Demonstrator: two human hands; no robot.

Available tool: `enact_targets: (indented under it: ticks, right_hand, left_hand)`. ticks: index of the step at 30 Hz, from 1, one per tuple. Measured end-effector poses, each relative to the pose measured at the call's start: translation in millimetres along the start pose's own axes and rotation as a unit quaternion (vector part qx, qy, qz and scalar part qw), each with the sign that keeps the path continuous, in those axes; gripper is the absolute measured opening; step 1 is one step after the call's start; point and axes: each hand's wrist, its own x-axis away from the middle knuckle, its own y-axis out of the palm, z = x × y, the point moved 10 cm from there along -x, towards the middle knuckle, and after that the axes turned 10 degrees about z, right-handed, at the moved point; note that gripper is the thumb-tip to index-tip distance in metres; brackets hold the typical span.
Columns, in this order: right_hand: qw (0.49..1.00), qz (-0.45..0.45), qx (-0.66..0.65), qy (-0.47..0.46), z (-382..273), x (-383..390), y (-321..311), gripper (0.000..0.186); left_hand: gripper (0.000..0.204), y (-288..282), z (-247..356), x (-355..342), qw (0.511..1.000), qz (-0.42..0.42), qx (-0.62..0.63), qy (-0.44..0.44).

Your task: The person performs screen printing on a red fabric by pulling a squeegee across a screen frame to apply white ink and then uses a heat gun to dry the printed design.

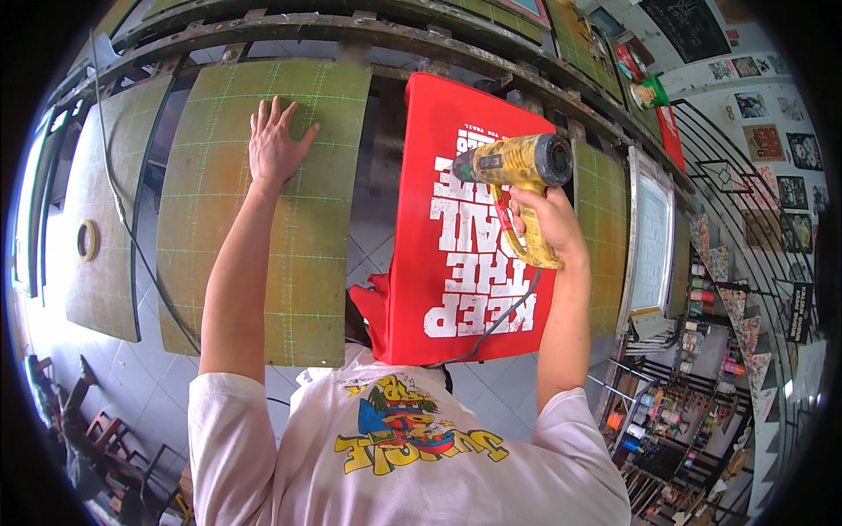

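Observation:
My right hand is closed round the grip of a yellow and black heat gun. The heat gun's nozzle points left, above a red T-shirt with large white block lettering. That shirt is stretched over a flat board, and its loose red cloth hangs at the lower left. My left hand rests flat with fingers spread on a green-brown printing board marked with bright green grid lines, left of the shirt. A dark cord runs down from the gun's handle across the shirt.
A roll of tape lies on another board at the far left, where a grey cable crosses. Right of the shirt stand a further board and a framed screen. Racks of paint containers fill the lower right.

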Motion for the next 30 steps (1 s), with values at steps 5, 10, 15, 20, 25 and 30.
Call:
enact_targets:
  ticks: [5,10,15,20,25,30]
  right_hand:
    - [1.000,-0.015,0.007,-0.005,-1.6,-5.1,1.7,0.016]
    - [1.000,-0.002,0.013,-0.013,-5.2,-9.4,0.8,0.018]
    - [1.000,-0.018,0.011,-0.007,-8.3,-8.8,7.2,0.017]
    - [1.000,-0.027,-0.001,-0.016,-11.3,-11.1,14.0,0.014]
    - [0.999,-0.031,0.007,-0.020,-14.6,-11.0,18.8,0.015]
    - [0.999,-0.037,0.004,-0.002,-14.6,-7.5,23.6,0.015]
  left_hand:
    - [0.072,-1.9,0.5,-0.3,1.000,-0.003,0.003,-0.004]
    - [0.073,-2.8,1.2,-0.7,1.000,-0.001,0.004,-0.004]
    - [0.073,-3.9,0.8,-0.5,1.000,0.000,0.001,-0.002]
    - [0.073,-2.7,0.3,-0.8,1.000,0.000,0.001,-0.003]
    - [0.073,-0.7,-0.4,0.4,1.000,-0.001,-0.003,-0.002]
    - [0.073,-1.5,-0.5,0.0,1.000,-0.002,-0.003,-0.003]
